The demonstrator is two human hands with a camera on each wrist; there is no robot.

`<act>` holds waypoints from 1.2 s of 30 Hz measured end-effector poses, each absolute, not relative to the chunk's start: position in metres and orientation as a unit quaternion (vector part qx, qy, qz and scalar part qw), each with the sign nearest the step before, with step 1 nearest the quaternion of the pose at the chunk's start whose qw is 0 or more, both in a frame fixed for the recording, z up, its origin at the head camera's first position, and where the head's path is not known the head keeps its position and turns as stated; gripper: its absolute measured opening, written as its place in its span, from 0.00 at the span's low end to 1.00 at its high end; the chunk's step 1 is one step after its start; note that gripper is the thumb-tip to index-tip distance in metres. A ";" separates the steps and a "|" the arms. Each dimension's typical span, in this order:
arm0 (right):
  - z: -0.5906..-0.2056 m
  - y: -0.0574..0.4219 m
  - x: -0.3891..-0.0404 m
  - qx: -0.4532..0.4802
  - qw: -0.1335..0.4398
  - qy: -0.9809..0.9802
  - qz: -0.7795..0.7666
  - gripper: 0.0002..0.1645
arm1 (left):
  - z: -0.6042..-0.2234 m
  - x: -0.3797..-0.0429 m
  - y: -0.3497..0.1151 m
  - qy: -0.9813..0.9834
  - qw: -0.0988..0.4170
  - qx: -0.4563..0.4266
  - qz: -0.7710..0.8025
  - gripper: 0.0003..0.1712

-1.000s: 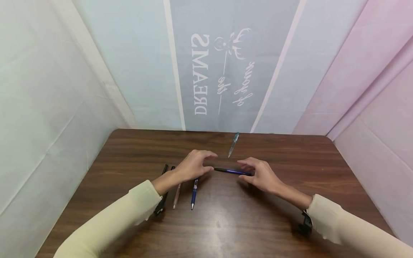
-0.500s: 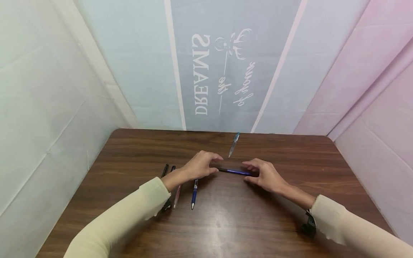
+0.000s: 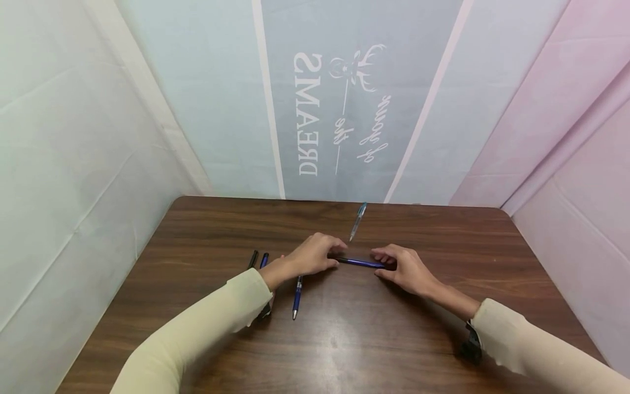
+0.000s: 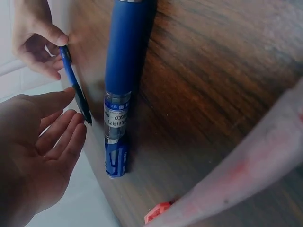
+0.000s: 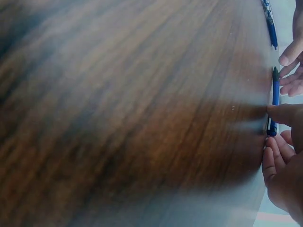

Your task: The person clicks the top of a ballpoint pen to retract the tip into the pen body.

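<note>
A blue pen with a black tip end (image 3: 363, 263) lies crosswise on the brown table between both hands. My right hand (image 3: 409, 270) is at its blue end; in the right wrist view the thumb crosses the pen and the fingertips are beside its end. My left hand (image 3: 315, 253) reaches over the black tip end, fingers fairly straight, thumb close against the pen in the left wrist view (image 4: 42, 137). Whether that thumb presses on it, I cannot tell. Under the left wrist lies another blue pen with a clear barrel (image 3: 297, 298).
A clear pen with a light-blue cap (image 3: 358, 221) lies near the back edge. Left of my left wrist are a black pen (image 3: 253, 259) and a dark-blue one (image 3: 264, 260). A pinkish pen (image 4: 236, 165) is partly hidden under the forearm. Fabric walls (image 3: 226, 109) enclose the table.
My left hand has moved right, further over the pen's black end. The right hand and the pen have shifted slightly right. The left sleeve now covers more of the pens below it.
</note>
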State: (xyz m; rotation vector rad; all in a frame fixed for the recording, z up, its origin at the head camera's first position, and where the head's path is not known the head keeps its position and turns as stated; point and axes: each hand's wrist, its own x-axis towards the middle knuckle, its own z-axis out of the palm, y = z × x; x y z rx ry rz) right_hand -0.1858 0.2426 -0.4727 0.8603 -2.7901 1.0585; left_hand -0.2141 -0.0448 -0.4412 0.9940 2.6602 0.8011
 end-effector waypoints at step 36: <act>-0.479 0.233 -0.184 0.260 0.039 -0.894 0.362 0.10 | -0.449 -0.218 -0.033 0.896 0.090 0.348 0.261 0.09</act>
